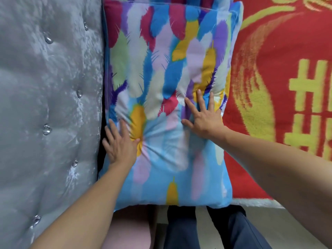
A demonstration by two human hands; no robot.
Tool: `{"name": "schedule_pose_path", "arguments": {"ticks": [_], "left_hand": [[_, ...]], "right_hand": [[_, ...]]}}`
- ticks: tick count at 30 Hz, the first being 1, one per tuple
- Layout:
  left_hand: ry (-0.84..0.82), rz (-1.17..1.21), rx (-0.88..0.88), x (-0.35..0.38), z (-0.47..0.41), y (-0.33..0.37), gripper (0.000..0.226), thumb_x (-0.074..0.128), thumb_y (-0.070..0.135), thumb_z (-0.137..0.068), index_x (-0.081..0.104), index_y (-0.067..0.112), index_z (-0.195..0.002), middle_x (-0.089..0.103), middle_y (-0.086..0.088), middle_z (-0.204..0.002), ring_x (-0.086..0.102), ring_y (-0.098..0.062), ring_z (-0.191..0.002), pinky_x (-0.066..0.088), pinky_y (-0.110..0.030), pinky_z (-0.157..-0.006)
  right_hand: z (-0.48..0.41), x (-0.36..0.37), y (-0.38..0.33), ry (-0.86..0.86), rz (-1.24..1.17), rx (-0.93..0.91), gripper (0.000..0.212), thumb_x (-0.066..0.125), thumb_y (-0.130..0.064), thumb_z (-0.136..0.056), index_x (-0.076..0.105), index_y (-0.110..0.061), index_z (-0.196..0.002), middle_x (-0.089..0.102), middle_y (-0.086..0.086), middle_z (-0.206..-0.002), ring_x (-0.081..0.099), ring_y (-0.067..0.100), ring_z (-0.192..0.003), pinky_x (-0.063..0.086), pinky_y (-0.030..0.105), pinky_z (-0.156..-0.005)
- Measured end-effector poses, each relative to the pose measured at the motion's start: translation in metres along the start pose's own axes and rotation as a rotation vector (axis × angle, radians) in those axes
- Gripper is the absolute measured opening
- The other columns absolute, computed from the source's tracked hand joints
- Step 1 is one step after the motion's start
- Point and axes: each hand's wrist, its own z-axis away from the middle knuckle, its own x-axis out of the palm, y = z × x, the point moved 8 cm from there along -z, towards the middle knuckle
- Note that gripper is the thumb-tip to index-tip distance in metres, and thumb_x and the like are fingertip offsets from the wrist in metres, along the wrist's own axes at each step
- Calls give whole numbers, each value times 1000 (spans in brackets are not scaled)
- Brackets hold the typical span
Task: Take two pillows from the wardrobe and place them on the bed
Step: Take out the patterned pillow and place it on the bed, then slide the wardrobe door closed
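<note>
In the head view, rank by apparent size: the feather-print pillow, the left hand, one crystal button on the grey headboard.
1. Feather-print pillow, by far the largest.
2. Left hand, pressed flat on the pillow.
3. Crystal button on the tufted headboard, smallest.

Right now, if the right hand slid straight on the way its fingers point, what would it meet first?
The right hand lies flat on the feather-print pillow, fingers pointing up its face. It would meet only more pillow, probably until the piped top seam; depth beyond is unclear.
</note>
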Motion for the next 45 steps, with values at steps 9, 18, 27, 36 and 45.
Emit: {"name": "schedule_pose_path", "arguments": {"ticks": [9, 18, 27, 36, 45], "left_hand": [[-488, -134, 110, -22, 74, -6, 46, 49, 30, -92, 42, 23, -137, 28, -9, -154, 37, -29, -136, 36, -44, -105], [-358, 165, -87, -58, 228, 13, 44, 51, 38, -91, 49, 22, -132, 53, -10, -137, 51, -30, -124, 43, -38, -100], [-118, 312, -199, -79, 418, 61, 30, 49, 36, -87, 59, 24, -113, 60, -7, -127, 58, -31, -112, 48, -37, -86], [46, 379, -414, -39, 597, 36, 21, 48, 32, -89, 58, 15, -95, 67, -9, -108, 61, -33, -101, 48, -38, -78], [80, 507, -770, 63, 839, 49, 28, 48, 32, -90, 61, 19, -112, 66, -9, -116, 61, -32, -105, 51, -38, -82]], "right_hand": [[83, -22, -8, -369, 167, -198, 70, 56, -55, -84, 30, -27, -143, 19, 7, -156, 27, 35, -137, 45, 48, -97], [182, -79, 19, -243, 99, -358, 43, 53, -45, -90, 54, -21, -125, 62, 10, -121, 58, 30, -110, 50, 38, -86], [283, -133, 27, -111, 296, -660, 38, 51, -40, -91, 55, -20, -124, 62, 8, -117, 59, 29, -105, 43, 31, -71], [426, -93, -58, -95, 458, -1013, 36, 49, -39, -90, 56, -25, -123, 60, 6, -121, 56, 28, -111, 45, 32, -85], [642, 8, -74, -68, 623, -1390, 35, 51, -40, -89, 62, -19, -115, 64, 11, -119, 60, 30, -110, 48, 34, -86]]}}
